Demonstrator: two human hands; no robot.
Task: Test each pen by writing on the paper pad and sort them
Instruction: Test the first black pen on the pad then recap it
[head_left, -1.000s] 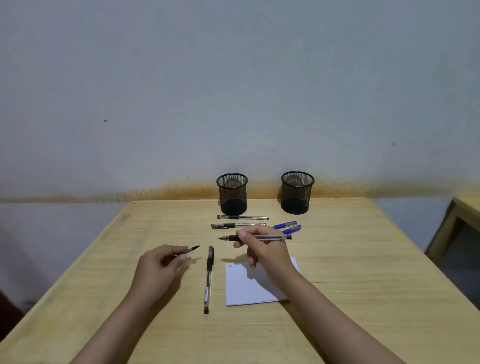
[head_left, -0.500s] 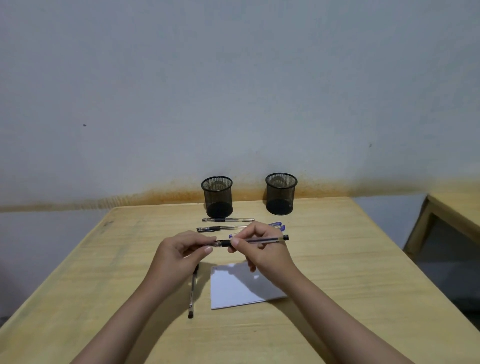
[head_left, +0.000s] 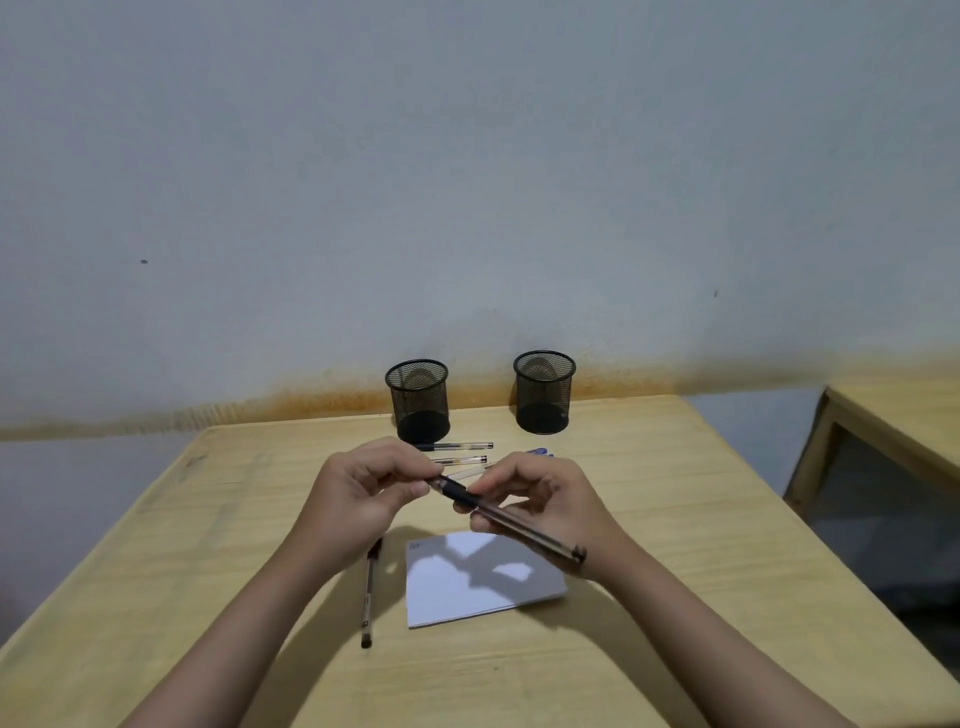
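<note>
My right hand (head_left: 540, 499) grips a black pen (head_left: 511, 519) above the white paper pad (head_left: 483, 582), its rear end pointing down to the right. My left hand (head_left: 358, 493) pinches the pen's front end, where the cap sits. The pad carries a small scribble near its top left corner. Another black pen (head_left: 370, 597) lies on the table left of the pad, partly under my left wrist. Several more pens (head_left: 457, 452) lie beyond my hands, with blue ones (head_left: 540, 454) half hidden behind my right hand.
Two black mesh pen cups, the left cup (head_left: 418, 400) and the right cup (head_left: 544, 392), stand at the back of the wooden table (head_left: 675, 519) by the wall. A second wooden table (head_left: 904, 415) stands at the right, with a gap between.
My left hand carried the cap to the pen and now pinches its front end. The pen has tilted from level to slanting down to the right. The view has shifted.
</note>
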